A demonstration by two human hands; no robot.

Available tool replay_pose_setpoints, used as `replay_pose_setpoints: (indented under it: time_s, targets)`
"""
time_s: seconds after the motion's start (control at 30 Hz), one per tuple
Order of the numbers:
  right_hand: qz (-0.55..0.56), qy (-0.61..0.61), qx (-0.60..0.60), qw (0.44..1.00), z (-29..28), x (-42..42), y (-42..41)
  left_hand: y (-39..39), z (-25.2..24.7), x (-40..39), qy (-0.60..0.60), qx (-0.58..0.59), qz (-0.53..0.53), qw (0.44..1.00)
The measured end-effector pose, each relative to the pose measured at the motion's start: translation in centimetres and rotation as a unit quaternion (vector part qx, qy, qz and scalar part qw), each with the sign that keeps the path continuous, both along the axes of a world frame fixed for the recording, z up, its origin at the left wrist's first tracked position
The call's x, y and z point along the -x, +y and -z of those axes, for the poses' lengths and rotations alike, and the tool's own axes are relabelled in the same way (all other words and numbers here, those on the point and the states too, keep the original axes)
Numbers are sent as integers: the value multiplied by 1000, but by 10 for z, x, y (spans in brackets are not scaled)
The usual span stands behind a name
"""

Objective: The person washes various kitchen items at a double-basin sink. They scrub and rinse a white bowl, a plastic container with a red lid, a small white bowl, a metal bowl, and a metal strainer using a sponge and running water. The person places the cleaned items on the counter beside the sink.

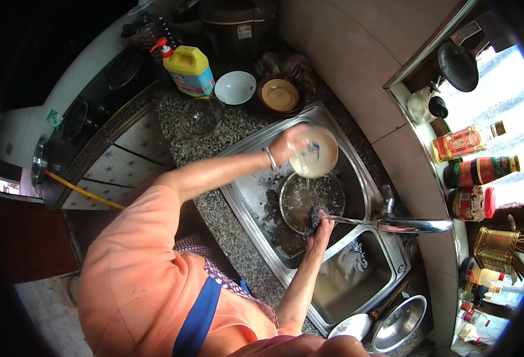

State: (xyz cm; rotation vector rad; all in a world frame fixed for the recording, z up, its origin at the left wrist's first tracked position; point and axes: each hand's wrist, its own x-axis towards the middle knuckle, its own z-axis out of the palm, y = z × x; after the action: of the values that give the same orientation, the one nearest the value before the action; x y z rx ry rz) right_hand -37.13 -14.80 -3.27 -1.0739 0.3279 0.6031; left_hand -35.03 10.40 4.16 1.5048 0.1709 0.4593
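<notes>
My left hand (pixel 291 143), with a white bracelet at the wrist, grips a pale bowl (pixel 317 156) tilted over the large sink basin (pixel 262 183). Blur hides the fingers, and a blue mark shows inside the bowl. Below it, a round dark vessel (pixel 297 203) holds water in the basin. My right hand (pixel 320 234) holds a dark scouring pad (pixel 314 218) at this vessel's edge. Water (pixel 346 220) streams from the chrome faucet (pixel 413 225) towards that hand.
Cloth (pixel 353 256) lies in the smaller basin (pixel 329 290). Beyond the sink stand a yellow pump jug (pixel 186 67), a white bowl (pixel 235 88), a brown bowl (pixel 280 93) and a glass lid (pixel 202 116). Bottles (pixel 483 170) line the windowsill. A metal bowl (pixel 399 323) sits near the right corner.
</notes>
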Motion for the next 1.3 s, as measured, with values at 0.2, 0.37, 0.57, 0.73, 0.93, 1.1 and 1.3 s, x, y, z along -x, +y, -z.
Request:
replay_pose_setpoints:
  time_s: [0.2, 0.37, 0.57, 0.73, 0.93, 1.1, 1.3]
  targets:
    - [-29, -150, 239, 959, 51, -4, -22, 148, -18, -54, 141, 140, -92, 976]
    - [-97, -172, 388, 900, 60, -18, -22, 185, -9, -75, 255, 77, -139, 954]
    - [-101, -378, 465, 794, 55, -37, -8, 209, -32, -65, 273, -501, -178, 802]
    - [-192, -404, 665, 598, 56, -59, 21, 84, -57, -24, -23, -395, -139, 908]
    - [-31, -223, 457, 860, 186, -2, 44, -26, 158, 2, 456, -378, 205, 779]
    - [-22, -77, 245, 966, 135, 8, 104, -37, 187, 14, 440, -249, 111, 856]
    - [-124, -315, 405, 849, 65, 32, 127, -9, 134, -25, 392, -403, 126, 818]
